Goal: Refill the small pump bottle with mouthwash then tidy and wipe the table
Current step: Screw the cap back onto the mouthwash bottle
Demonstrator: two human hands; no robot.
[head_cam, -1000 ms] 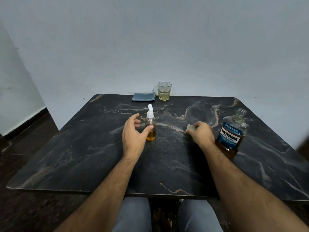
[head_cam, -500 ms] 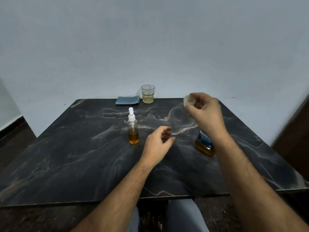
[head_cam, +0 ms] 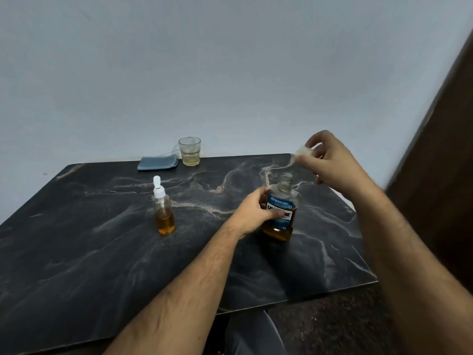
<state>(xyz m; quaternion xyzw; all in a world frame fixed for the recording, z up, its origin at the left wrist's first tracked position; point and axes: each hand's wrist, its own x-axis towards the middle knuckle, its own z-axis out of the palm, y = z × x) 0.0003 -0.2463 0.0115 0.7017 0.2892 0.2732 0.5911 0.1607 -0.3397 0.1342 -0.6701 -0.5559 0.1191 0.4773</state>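
The small pump bottle (head_cam: 164, 211), clear with a white pump top and amber liquid in its lower half, stands upright left of centre on the dark marble table (head_cam: 102, 252). The mouthwash bottle (head_cam: 281, 213), blue-labelled with amber liquid low inside, stands uncapped to the right. My left hand (head_cam: 252, 212) grips its left side over the label. My right hand (head_cam: 330, 162) hovers above and right of the open neck, pinching a small whitish cap (head_cam: 303, 151) between thumb and fingers.
A folded blue-grey cloth (head_cam: 157, 162) lies at the table's far edge, beside a glass tumbler (head_cam: 190, 151) with a little pale liquid. A pale wall backs the table. A dark wooden panel (head_cam: 440, 175) rises at the right. My knees show under the near edge.
My left hand left the pump bottle, crossed right and took hold of the mouthwash bottle. My right hand lifted the cap from the table to above the bottle's neck. The view swung right.
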